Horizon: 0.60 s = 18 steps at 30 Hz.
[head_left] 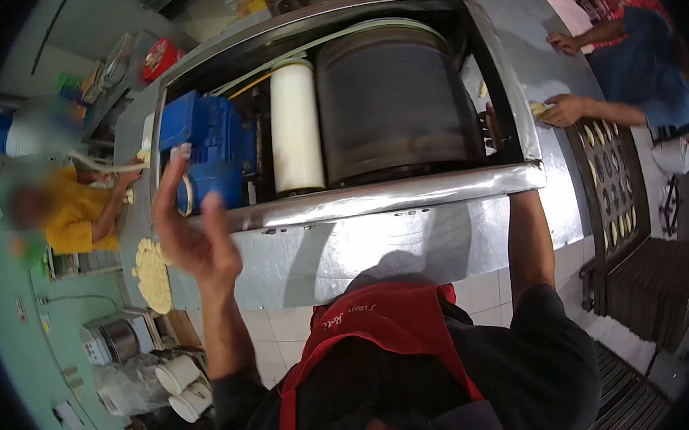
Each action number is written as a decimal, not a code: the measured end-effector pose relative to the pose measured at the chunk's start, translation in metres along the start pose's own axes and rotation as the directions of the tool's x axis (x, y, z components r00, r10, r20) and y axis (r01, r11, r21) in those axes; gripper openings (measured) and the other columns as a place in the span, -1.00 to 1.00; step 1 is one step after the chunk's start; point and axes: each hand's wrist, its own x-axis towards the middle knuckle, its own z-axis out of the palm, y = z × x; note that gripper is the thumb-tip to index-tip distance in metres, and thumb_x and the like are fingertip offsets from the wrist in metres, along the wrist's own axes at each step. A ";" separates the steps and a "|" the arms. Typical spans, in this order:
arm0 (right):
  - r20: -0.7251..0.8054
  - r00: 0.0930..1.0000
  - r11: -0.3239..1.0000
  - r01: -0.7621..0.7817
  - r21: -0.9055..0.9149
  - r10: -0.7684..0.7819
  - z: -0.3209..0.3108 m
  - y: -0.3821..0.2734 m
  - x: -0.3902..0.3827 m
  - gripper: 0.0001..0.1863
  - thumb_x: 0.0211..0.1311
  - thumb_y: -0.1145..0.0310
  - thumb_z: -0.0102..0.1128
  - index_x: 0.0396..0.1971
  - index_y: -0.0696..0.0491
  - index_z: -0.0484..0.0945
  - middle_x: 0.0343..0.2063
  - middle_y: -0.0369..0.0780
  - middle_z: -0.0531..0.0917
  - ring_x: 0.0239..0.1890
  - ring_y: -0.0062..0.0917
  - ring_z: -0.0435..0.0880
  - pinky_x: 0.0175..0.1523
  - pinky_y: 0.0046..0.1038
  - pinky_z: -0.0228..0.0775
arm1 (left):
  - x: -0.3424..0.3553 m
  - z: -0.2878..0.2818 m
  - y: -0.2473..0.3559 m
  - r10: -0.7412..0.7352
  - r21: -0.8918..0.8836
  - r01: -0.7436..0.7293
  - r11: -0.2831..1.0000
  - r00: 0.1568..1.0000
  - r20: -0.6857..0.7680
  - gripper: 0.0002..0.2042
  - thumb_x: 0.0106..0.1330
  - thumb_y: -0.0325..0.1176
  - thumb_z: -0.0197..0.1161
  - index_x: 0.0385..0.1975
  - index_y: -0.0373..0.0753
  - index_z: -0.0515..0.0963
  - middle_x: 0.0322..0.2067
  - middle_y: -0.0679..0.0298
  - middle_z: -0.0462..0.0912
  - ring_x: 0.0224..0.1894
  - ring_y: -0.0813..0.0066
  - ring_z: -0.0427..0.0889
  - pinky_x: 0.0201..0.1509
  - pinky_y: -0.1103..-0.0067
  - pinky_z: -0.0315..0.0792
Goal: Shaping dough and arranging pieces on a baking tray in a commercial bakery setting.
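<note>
My left hand (201,237) is raised with its fingers apart and nothing in it, in front of the blue motor (212,144) of a dough machine. Just left of it, a flattened piece of pale dough (152,278) lies at the table's edge. My right forearm passes under the machine's steel frame (375,195). Part of my right hand (492,129) shows in the gap beside the large dark drum (393,104); its fingers are mostly hidden, and what it touches cannot be made out. A white roller (296,126) stands between motor and drum.
On the right, a co-worker's hand (562,110) holds dough beside a dark moulded tray (614,180) with dough pieces. At left, a person in a yellow shirt (80,209) works at the metal table (347,251). A green belt (363,28) runs along the machine's back.
</note>
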 end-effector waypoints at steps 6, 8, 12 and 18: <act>0.059 0.998 0.972 -0.035 0.232 0.022 -0.015 0.017 0.021 -0.34 0.55 -0.19 0.13 0.26 0.13 0.52 0.04 -0.03 0.68 0.11 -0.29 0.71 0.17 -0.17 0.62 | -0.206 -0.043 -0.055 -0.381 0.282 0.475 0.834 0.864 -0.329 -0.62 0.49 -0.45 0.24 0.23 -0.43 0.42 0.19 0.03 0.54 0.17 0.23 0.44 0.34 0.32 0.28; 0.087 0.996 0.957 -0.043 0.285 0.019 -0.017 0.026 0.018 -0.33 0.55 -0.19 0.14 0.26 0.14 0.51 0.04 -0.03 0.68 0.11 -0.28 0.70 0.18 -0.15 0.62 | -0.274 -0.042 -0.064 -0.541 0.334 0.579 0.744 0.815 -0.207 -0.59 0.44 -0.45 0.27 0.24 -0.42 0.44 0.18 0.04 0.56 0.13 0.22 0.47 0.27 0.32 0.32; 0.140 0.990 0.926 -0.053 0.374 0.000 -0.022 0.019 0.040 -0.31 0.54 -0.20 0.14 0.26 0.14 0.50 0.04 -0.01 0.68 0.11 -0.26 0.70 0.18 -0.12 0.63 | -0.374 -0.047 -0.078 -0.725 0.363 0.703 0.611 0.681 -0.100 -0.56 0.41 -0.47 0.24 0.28 -0.37 0.44 0.16 0.08 0.58 0.07 0.26 0.51 0.11 0.35 0.40; 0.030 0.935 0.758 0.267 0.595 -0.353 -0.094 0.004 0.092 -0.15 0.41 -0.32 0.20 0.31 0.18 0.47 0.15 0.09 0.66 0.16 -0.09 0.70 0.21 0.06 0.61 | -0.382 -0.042 -0.093 -0.738 0.296 0.714 0.634 0.674 -0.047 -0.56 0.41 -0.48 0.23 0.28 -0.35 0.45 0.15 0.10 0.57 0.03 0.25 0.53 0.06 0.35 0.42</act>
